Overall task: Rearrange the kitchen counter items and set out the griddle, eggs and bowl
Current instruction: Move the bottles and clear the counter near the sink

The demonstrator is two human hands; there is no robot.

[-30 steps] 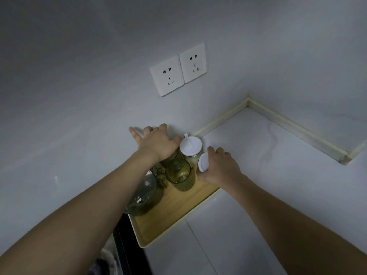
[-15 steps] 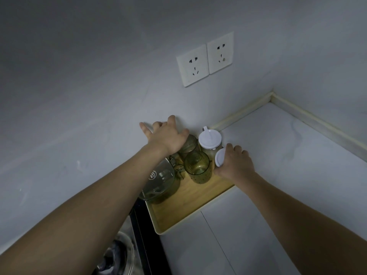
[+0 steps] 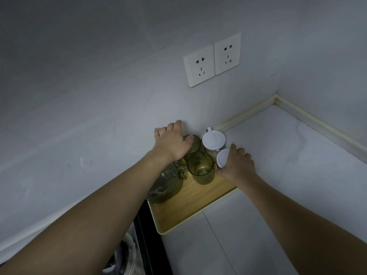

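Two hands sit at the wooden tray (image 3: 184, 213), apart. Your left hand (image 3: 171, 142) lies flat-fingered over its far-left end, above a green glass (image 3: 195, 142). Your right hand (image 3: 237, 165) curls on its right edge, touching a white-lidded jar (image 3: 223, 160). On the tray: ribbed green cup (image 3: 201, 168), glass pitcher (image 3: 165, 185), second white-lidded jar (image 3: 213, 140). Two sockets (image 3: 211, 59) hang above. No legible writing.

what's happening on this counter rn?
A person reaches with both hands to a wooden tray pushed against the wall. The left hand lies spread over a green glass cup at the back. The right hand holds a white-lidded jar at the tray's right edge. A second white-lidded jar, another green cup and a glass pitcher stand between. No griddle, eggs or bowl visible.
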